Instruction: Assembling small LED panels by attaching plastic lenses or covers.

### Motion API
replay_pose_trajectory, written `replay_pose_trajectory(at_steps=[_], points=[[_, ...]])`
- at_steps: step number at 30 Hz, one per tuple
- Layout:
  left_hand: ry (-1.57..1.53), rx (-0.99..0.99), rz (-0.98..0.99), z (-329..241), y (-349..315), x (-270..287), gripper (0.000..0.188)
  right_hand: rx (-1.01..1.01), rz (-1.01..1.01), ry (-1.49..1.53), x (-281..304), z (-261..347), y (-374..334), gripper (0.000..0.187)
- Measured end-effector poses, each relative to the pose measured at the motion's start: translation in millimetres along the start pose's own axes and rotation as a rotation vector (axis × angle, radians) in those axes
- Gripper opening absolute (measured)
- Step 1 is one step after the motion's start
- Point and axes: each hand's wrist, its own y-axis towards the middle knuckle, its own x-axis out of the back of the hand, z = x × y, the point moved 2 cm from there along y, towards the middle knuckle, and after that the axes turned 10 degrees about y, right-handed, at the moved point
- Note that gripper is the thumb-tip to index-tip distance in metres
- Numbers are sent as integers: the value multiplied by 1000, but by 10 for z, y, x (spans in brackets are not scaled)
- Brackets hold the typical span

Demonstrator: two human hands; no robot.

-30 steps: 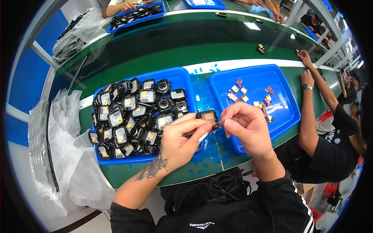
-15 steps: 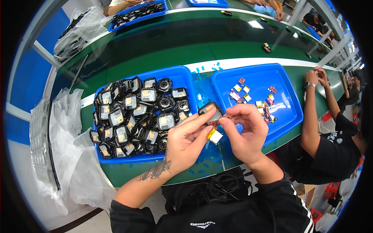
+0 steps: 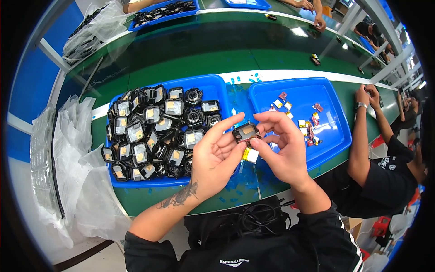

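Head view: two hands (image 3: 251,154), one black casing (image 3: 245,133)

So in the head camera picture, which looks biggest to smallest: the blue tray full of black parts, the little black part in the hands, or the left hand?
1. Blue tray
2. Left hand
3. Little black part

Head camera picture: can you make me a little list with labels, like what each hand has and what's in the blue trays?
left hand: holds a small black casing together with the right hand
right hand: fingertips on the casing, pinching it from the right side
under the casing: a small yellow and white part hangs between the hands
left blue tray: heaped with many black casings
right blue tray: a few small coloured parts
bench: green surface
nearby: another person's arm at the right
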Motion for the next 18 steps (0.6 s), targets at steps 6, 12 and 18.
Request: replay_pose_trajectory(at_steps=[6,12,18], points=[[-41,35,8,-6,27,27,51,-86,72,60,26,30,137,41],[-100,28,-13,-22,62,106,58,-133,209,48,-19,89,441,43],[208,-97,-204,-22,4,84,66,-104,209,-203,215,-74,1528,48]])
